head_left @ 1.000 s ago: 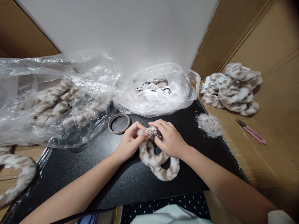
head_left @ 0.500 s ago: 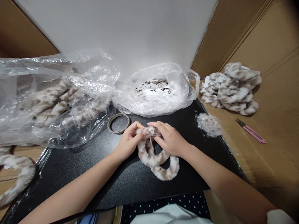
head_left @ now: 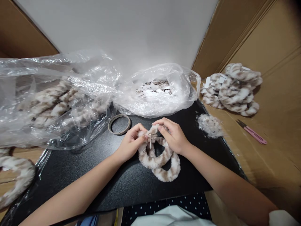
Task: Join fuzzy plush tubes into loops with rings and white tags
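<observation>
I'm watching the left hand [head_left: 130,140] pinching a fluffy ring [head_left: 154,162] between the near and far edges of the black surface [head_left: 131,185], perhaps also its cord [head_left: 150,143], while the right hand [head_left: 174,135] is clamping the ring's far side.

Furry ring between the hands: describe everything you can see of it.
The furry ring is a thick, soft-looking plush loop, cream with brownish patches, and its centre is open. At its upper part, a thin, pale strand hangs down. The left hand grips the upper left side, and the right hand holds the top right. The loop is over the black tabletop, its lower right overlapping a second ring. Whether its top is lifted is unclear.
</observation>
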`<state>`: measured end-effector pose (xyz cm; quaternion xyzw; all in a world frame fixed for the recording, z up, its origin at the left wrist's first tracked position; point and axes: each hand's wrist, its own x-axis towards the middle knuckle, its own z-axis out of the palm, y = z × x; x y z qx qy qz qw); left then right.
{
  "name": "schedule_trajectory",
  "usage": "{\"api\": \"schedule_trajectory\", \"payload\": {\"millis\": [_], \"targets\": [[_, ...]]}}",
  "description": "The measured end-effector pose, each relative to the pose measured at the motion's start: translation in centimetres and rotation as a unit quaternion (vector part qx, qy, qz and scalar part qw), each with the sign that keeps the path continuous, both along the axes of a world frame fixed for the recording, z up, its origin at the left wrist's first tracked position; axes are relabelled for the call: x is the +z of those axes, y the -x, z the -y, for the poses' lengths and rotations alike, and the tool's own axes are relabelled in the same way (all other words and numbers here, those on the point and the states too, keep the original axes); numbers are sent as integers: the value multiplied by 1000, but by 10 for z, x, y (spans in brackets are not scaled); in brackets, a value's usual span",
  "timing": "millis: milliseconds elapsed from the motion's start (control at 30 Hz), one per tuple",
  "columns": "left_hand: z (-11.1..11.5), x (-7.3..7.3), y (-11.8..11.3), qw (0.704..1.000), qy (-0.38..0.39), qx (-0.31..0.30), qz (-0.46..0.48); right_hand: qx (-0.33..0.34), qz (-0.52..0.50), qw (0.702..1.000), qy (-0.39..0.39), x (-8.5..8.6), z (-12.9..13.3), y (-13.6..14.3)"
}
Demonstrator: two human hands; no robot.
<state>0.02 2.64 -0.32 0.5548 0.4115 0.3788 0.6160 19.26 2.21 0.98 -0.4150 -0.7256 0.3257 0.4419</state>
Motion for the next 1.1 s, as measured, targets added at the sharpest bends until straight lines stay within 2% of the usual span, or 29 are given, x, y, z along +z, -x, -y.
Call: {"api": "schedule_trajectory", "payload": {"millis": [200,300,433,633,900,1100], "targets": [[-1,2,-1,1000,-24,5,-2,52,38,998,-29,-3,1,1],[-1,1,-1,1000,-13,3,11,50,45,997,-37,-3,1,0],[-2,-3,-1,999,12,10,35,81,72,993,-52,-1,4,-3],[-1,-5,0,999,8,-15,50,46,162,983,-78,-2,8,2],[3,-3,-1,997,-78,-17,-3,58,204,973,-89,-1,3,0],[4,-5,-1,996,-89,-7,-22,91,242,963,-74,0,-1,-7]]}}
